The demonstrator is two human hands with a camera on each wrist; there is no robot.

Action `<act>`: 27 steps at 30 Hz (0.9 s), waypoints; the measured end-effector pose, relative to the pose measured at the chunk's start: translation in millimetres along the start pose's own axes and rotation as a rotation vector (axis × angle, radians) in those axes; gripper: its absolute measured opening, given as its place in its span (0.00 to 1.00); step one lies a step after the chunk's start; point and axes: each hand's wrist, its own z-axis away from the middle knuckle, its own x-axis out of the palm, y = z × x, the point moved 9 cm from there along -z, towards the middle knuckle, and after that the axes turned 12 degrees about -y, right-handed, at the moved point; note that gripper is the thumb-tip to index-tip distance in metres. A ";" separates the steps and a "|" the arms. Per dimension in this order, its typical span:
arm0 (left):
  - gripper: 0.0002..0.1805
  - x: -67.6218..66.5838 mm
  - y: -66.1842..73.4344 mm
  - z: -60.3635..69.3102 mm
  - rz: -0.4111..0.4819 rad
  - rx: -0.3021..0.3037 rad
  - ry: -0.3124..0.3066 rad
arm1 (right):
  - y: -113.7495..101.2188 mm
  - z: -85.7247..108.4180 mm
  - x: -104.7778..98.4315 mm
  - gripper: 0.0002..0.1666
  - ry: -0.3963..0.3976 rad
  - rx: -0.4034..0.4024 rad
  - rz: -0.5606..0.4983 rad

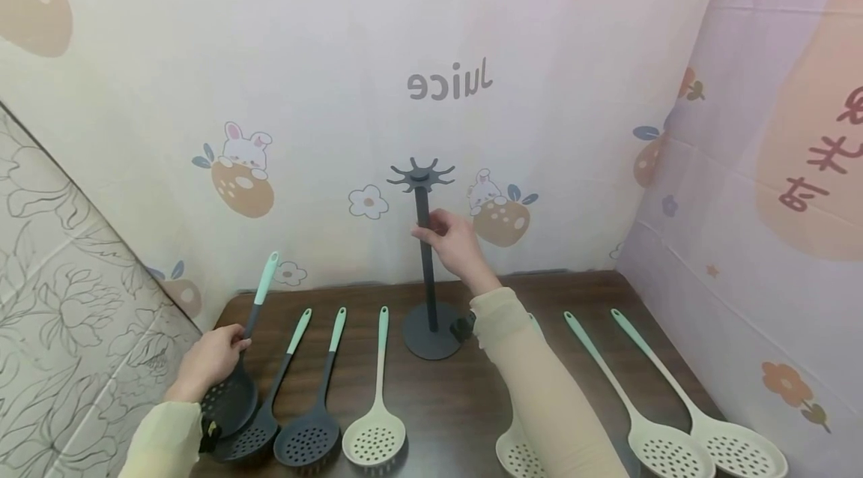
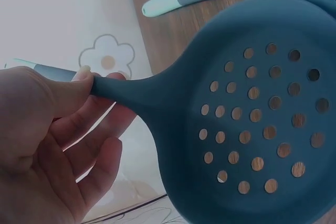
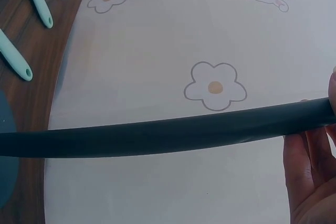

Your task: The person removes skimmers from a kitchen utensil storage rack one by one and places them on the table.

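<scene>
On the left, my left hand pinches a dark grey skimmer by its neck, its mint-tipped handle pointing up. The left wrist view shows the skimmer's round, perforated bowl close up, with thumb and fingers on the thin neck. At the back centre, my right hand grips the upper part of the pole of a dark utensil stand. The stand's round base rests on the table, and its top is a ring of hooks with nothing hanging there. The right wrist view shows the pole and part of the hand.
Two more dark skimmers lie beside the left hand. A cream skimmer lies left of the stand; several cream skimmers lie to the right, one partly under the right sleeve. Patterned cloth walls enclose the brown table.
</scene>
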 end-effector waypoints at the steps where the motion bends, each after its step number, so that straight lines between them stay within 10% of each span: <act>1: 0.07 0.0 -0.9 -0.3 -0.001 0.003 0.001 | 0.4 0.0 0.1 0.18 0.000 0.001 -0.001; 27: 0.09 -10.0 -27.6 -5.1 -0.063 -0.066 -0.051 | -0.5 -0.3 -1.0 0.19 0.007 -0.003 0.012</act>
